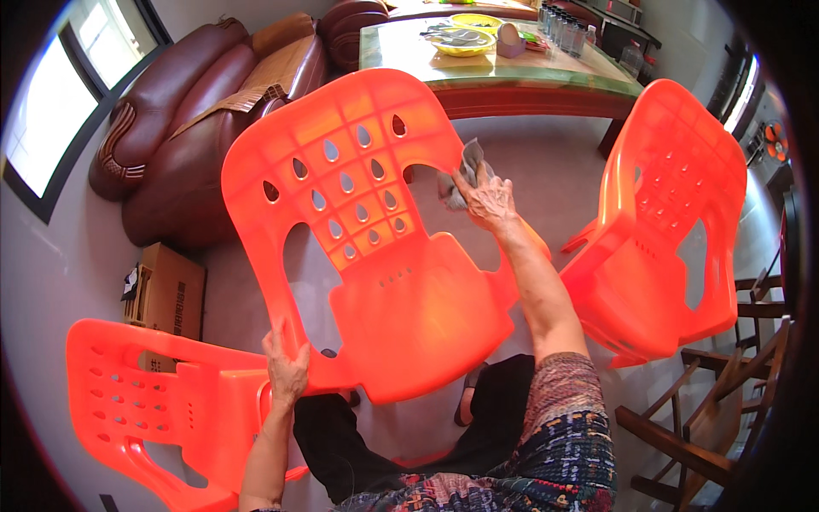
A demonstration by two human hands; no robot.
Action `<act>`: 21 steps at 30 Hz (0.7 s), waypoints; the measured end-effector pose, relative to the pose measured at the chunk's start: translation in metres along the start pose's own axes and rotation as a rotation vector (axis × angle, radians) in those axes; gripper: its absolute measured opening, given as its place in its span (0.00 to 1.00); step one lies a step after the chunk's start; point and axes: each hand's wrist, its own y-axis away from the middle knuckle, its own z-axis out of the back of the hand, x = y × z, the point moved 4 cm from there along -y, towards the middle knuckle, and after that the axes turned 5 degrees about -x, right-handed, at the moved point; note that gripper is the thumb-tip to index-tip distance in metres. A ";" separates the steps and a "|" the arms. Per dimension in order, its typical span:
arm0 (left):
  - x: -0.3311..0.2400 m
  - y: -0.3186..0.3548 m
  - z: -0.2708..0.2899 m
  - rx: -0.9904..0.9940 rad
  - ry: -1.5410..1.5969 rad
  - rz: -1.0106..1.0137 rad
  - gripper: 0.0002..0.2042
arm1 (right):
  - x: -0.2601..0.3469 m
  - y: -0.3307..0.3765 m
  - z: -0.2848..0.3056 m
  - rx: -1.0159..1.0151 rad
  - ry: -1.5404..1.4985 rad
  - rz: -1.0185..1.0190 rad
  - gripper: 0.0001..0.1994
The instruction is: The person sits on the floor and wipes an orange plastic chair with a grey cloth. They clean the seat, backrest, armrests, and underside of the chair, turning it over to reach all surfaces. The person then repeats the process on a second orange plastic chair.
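An orange-red plastic armchair (pixel 418 316) stands in front of me, its backrest dotted with drop-shaped holes. My left hand (pixel 288 369) is wrapped round the front of its left armrest. At the backrest's right edge, my right hand (pixel 488 198) presses a grey cloth (pixel 452 189) against the plastic. Part of the cloth is hidden behind the fingers and the chair edge. A second orange-red chair (pixel 661 247) stands to the right. Another matching chair (pixel 171 410) is at the lower left, close to my left forearm.
A dark red leather sofa (pixel 183 119) lines the left wall, with a cardboard box (pixel 175 286) below it. At the back stands a glossy green-topped table (pixel 401 53) bearing yellow baskets (pixel 461 41) and several glasses (pixel 563 32). Dark wooden chairs (pixel 712 418) sit at lower right.
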 end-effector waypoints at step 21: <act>-0.001 0.002 0.001 0.012 0.076 0.026 0.32 | 0.000 0.083 0.032 -0.034 0.130 0.054 0.30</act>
